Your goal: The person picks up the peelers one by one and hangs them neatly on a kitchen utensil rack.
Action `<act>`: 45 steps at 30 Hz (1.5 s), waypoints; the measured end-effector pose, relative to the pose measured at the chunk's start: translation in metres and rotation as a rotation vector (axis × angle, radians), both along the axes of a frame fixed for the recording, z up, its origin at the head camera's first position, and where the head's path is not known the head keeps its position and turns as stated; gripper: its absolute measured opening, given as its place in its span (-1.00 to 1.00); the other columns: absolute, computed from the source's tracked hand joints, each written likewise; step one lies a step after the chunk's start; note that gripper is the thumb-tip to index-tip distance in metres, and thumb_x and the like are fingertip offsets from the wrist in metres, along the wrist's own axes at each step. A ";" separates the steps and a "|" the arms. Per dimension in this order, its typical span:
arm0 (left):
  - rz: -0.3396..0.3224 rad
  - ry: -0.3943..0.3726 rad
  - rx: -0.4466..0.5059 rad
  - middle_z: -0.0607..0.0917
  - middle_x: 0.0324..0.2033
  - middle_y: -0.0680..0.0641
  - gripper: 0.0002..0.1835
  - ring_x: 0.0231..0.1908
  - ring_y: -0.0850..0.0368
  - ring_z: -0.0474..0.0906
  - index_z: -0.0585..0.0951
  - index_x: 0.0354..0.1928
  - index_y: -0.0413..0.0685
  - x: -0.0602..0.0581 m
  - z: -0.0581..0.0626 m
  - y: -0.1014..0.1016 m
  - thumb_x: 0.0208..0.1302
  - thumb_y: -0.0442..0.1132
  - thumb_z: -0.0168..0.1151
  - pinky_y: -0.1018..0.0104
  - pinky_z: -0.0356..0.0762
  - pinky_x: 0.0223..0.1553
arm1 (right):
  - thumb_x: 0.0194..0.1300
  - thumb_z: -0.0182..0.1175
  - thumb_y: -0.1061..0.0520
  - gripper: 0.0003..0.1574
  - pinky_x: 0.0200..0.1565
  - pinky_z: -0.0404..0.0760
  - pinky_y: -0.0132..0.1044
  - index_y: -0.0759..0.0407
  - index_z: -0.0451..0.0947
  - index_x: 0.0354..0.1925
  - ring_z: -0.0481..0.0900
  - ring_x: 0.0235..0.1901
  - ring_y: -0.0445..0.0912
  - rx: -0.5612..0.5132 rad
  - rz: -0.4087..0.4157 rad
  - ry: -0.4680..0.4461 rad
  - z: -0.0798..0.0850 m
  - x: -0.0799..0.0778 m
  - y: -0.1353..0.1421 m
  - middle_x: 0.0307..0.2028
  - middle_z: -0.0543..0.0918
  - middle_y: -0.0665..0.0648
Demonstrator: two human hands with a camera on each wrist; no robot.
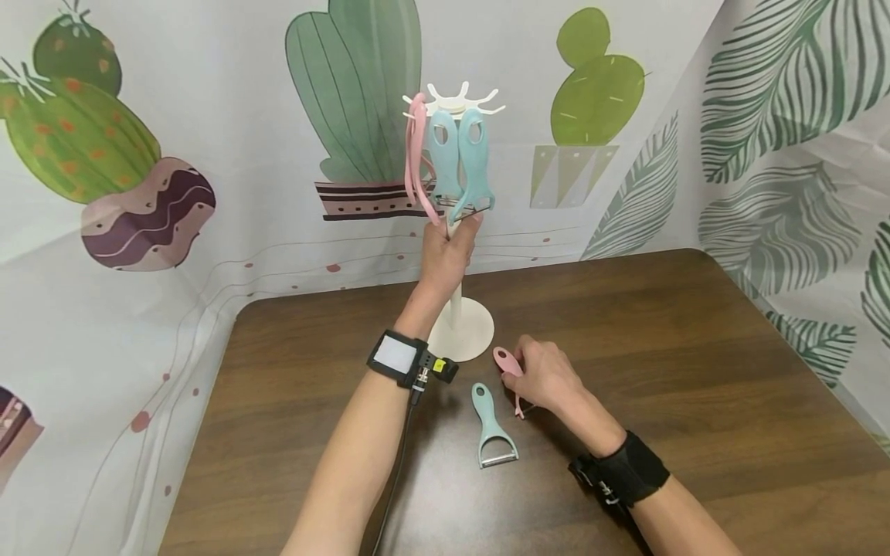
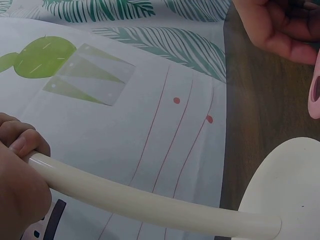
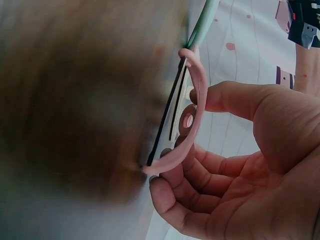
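My left hand [image 1: 445,259] grips the pole [image 2: 110,185] of a cream stand, just below the peelers hanging from its hooks. Pink peelers [image 1: 416,147] hang at the left of the ring, with light-blue peelers [image 1: 477,158] beside them. Near the round base, my right hand [image 1: 545,377] pinches a pink peeler [image 1: 506,360] by its handle, thumb on one side and fingers on the other. Its curved head and blade [image 3: 200,85] face the right wrist camera, close to the tabletop. A mint-green Y-shaped peeler [image 1: 486,409] lies flat on the table, left of that hand.
The stand's round base [image 1: 476,336] rests on the brown wooden table [image 1: 292,401] near its back edge. Several bare hooks [image 1: 487,99] point outward at the top right. Behind hangs a cloth [image 1: 236,116] printed with cacti and leaves. A cable [image 1: 392,479] trails from the left wristband.
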State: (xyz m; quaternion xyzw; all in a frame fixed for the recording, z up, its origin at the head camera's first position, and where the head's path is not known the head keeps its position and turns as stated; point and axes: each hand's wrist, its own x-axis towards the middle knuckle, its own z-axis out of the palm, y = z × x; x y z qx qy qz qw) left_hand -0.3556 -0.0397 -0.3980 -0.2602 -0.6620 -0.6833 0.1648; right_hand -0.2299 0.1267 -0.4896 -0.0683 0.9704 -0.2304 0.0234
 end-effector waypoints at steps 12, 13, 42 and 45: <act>0.012 -0.010 -0.010 0.20 -0.87 -0.05 -0.41 -0.84 0.08 0.09 0.27 -0.76 -0.13 0.000 0.000 0.000 0.43 -0.01 0.03 0.30 0.03 -0.82 | -0.02 0.40 -0.01 -0.60 -0.56 0.42 -0.23 0.16 0.50 -0.28 0.45 -0.59 -0.09 -0.051 -0.034 0.091 0.005 -0.003 0.003 -0.60 0.49 0.00; 0.013 -0.011 -0.011 0.20 -0.87 -0.06 -0.41 -0.84 0.08 0.09 0.27 -0.76 -0.13 0.000 0.000 0.000 0.43 -0.01 0.03 0.30 0.03 -0.82 | -0.02 0.40 -0.01 -0.60 -0.56 0.41 -0.24 0.16 0.50 -0.27 0.45 -0.59 -0.09 -0.055 -0.036 0.102 0.006 -0.003 0.003 -0.60 0.49 0.00; 0.006 -0.005 -0.009 0.19 -0.88 -0.07 -0.41 -0.85 0.07 0.07 0.26 -0.77 -0.14 -0.001 -0.002 -0.001 0.43 -0.03 0.03 0.30 0.00 -0.82 | 0.05 0.37 -0.03 -0.58 -0.55 0.40 -0.24 0.13 0.50 -0.18 0.42 -0.56 -0.10 -0.168 -0.071 0.272 0.018 -0.001 0.001 -0.51 0.54 0.10; 0.010 0.005 -0.020 0.19 -0.87 -0.07 -0.41 -0.85 0.07 0.07 0.27 -0.77 -0.14 -0.001 -0.001 -0.001 0.44 -0.03 0.02 0.30 -0.01 -0.82 | 0.05 0.37 -0.02 -0.58 -0.53 0.40 -0.23 0.14 0.50 -0.18 0.42 -0.55 -0.10 -0.184 -0.074 0.292 0.019 -0.001 0.001 -0.50 0.55 0.10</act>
